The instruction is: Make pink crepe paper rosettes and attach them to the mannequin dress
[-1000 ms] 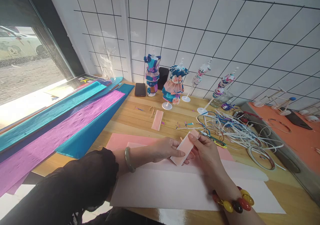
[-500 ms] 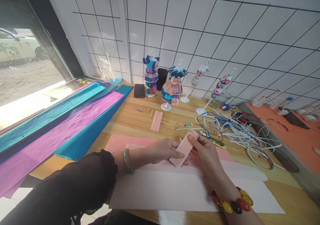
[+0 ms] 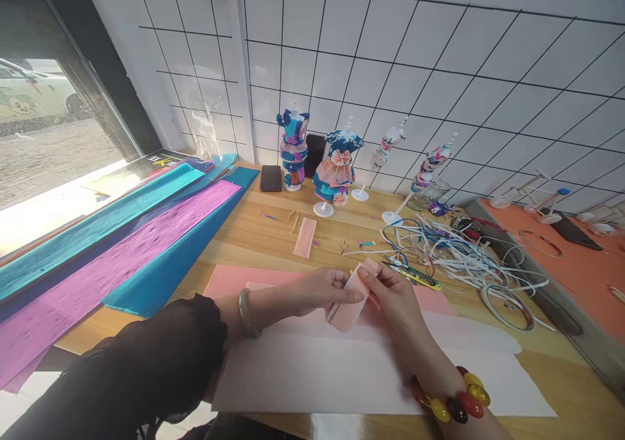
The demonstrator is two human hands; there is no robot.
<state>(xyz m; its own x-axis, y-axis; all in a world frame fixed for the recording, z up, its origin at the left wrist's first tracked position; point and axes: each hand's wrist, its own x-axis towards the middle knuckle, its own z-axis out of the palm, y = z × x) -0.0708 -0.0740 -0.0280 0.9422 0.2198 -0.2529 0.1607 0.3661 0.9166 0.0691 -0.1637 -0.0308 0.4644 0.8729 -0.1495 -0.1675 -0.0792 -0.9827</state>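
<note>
A folded strip of pale pink paper (image 3: 347, 314) is held between both hands, tilted over the table. My left hand (image 3: 332, 291) pinches its left side with the thumb on top. My right hand (image 3: 390, 291) grips the upper right end, thumb pressed on the paper. Some fingers are hidden behind the strip. Below lie white paper sheets (image 3: 312, 378) and a pink sheet (image 3: 254, 276). Another pink strip (image 3: 305, 237) lies flat on the wood farther back.
Small dress forms in paper outfits (image 3: 336, 166) stand along the wall beside a phone (image 3: 271, 178). Tangled paper ribbons (image 3: 459, 258) and scissors (image 3: 415, 273) lie to the right. Blue and purple crepe paper (image 3: 161, 238) covers the left. An orange surface (image 3: 576, 258) is at far right.
My right thumb and fingers have shifted slightly left along the pink strip. The strip's lower end has swung a little to the left. Both hands keep their hold.
</note>
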